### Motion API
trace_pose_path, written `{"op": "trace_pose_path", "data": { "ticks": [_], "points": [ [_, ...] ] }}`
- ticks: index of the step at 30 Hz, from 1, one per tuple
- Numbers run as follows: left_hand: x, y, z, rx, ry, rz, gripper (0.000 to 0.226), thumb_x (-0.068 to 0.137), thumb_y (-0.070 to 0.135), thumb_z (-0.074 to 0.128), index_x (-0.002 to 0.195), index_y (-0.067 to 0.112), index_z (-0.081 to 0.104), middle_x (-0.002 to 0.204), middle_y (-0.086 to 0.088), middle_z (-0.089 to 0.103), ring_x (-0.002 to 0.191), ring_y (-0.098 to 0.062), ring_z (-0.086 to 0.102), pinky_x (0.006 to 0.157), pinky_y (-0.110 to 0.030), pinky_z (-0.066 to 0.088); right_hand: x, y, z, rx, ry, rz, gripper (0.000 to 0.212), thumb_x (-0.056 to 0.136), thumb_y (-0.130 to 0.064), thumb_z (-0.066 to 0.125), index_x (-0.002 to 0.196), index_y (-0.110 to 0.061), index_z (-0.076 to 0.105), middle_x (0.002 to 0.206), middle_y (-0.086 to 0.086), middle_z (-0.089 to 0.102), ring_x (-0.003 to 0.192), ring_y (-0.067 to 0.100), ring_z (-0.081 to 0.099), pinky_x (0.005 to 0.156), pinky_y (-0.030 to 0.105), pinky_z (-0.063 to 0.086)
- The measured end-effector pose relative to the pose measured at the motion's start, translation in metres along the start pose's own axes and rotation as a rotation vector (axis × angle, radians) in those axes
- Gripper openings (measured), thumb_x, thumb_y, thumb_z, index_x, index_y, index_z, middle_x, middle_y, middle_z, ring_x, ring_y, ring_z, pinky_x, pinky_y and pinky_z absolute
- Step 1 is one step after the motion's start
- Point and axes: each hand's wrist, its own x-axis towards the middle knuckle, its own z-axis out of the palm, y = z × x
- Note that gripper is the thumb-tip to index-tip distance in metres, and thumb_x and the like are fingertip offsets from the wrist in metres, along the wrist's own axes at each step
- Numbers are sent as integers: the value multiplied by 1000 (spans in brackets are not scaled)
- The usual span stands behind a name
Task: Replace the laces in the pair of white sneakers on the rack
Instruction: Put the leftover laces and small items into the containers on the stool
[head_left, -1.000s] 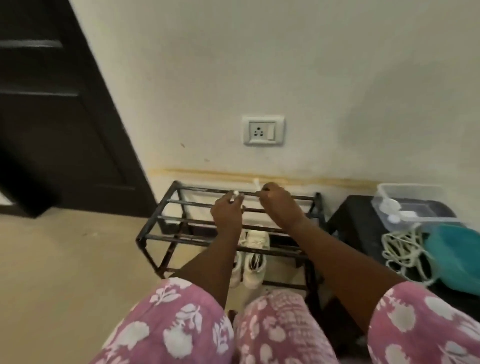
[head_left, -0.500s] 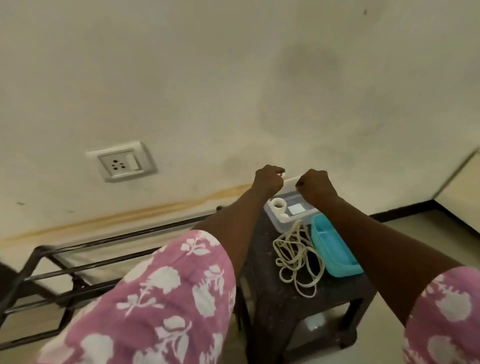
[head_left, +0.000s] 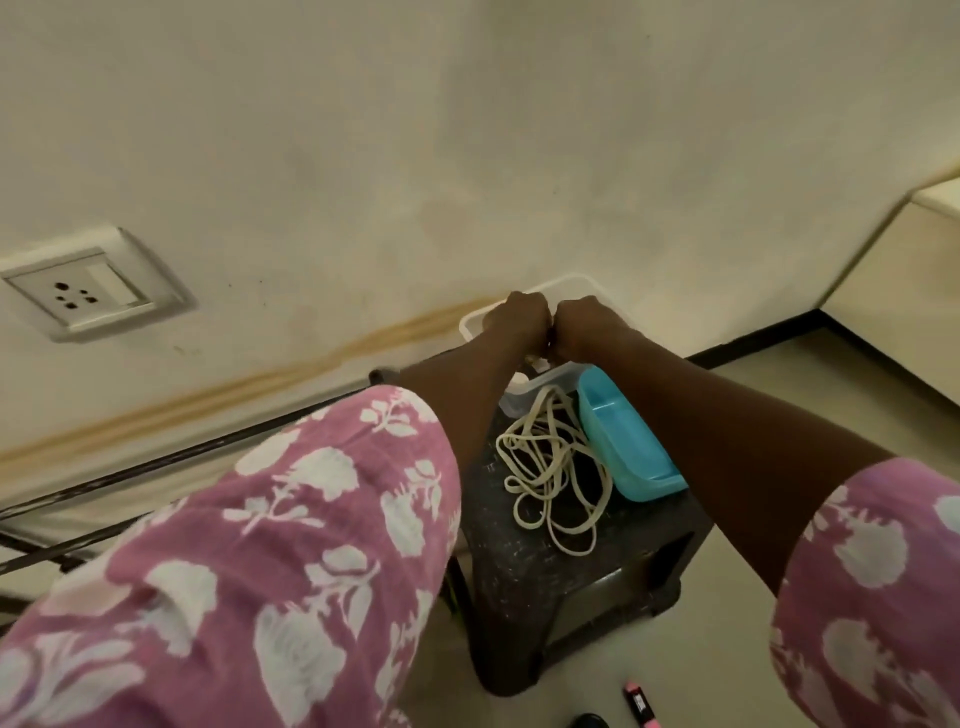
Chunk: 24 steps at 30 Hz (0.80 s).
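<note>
Though the white sneakers lie out of view, progress: judged unfinished, since nothing here shows you a laced shoe.
Remaining: probably threading both sneakers, which should sit on the rack at your left.
Floor, nearest: one pink marker (head_left: 640, 701); one dark object (head_left: 589, 721) cut by the frame edge.
Stool (head_left: 545, 597): one, dark, serving as your desk.
Laces (head_left: 550, 467): one loose cream tangle on the stool top; the strands cannot be counted, nor told old from new.
Blue tray (head_left: 623, 441): one, just beside the tangle on its right.
Clear tub (head_left: 470, 325): one, at the stool's far edge near the wall.
Left grip (head_left: 522, 317), right grip (head_left: 584, 325): two, knuckles together over the tub, fingers curled; what they hold, if anything, is hidden.
Rack (head_left: 156, 467): one, only black bars showing.
Wall socket (head_left: 85, 291): one.
</note>
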Motion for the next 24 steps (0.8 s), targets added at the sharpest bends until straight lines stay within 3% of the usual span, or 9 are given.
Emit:
{"op": "trace_pose_path", "data": {
  "ticks": [3,5,8,15,20,24],
  "points": [
    [1,-3,-2,21,7,29,22,89,14,57,107,3,64,110,-14,65,99,-28,63,76,-32,47,0,0,-4,-16,24,-24,26,90,-16,59,112,-2,61,115,14,63,108,27,59,89,31,44],
    [-3,-5,-10,-17,46,44,27,91,19,57,112,6,64,113,-13,65,102,-29,62,83,-35,51,0,2,-9,52,90,-13,24,89,-9,57,109,1,61,115,19,62,107,31,60,81,31,43],
    [-17,-1,-26,-112,172,105,28,94,22,53,115,12,67,117,-13,64,106,-29,61,91,-40,50,-8,7,-18,182,291,68,22,90,-2,47,105,5,61,114,24,58,104,38,57,72,29,35],
    [-91,45,-24,-219,436,215,32,96,22,42,115,17,66,111,-11,69,104,-29,62,85,-38,50,-84,20,-35,202,686,76,29,89,0,38,95,-1,66,100,15,63,99,29,57,77,31,44],
    [-153,83,22,-307,489,344,29,94,18,45,110,10,67,104,-12,70,98,-27,63,80,-34,47,-155,45,-8,283,855,176,29,84,-4,40,98,-1,65,107,15,62,107,27,51,80,29,36],
    [-196,97,86,-382,446,394,28,95,21,48,112,9,66,101,-15,69,94,-29,62,82,-40,47,-213,63,53,373,954,228,25,85,-5,46,92,6,67,101,21,64,100,33,55,80,28,35]
  ]
}}
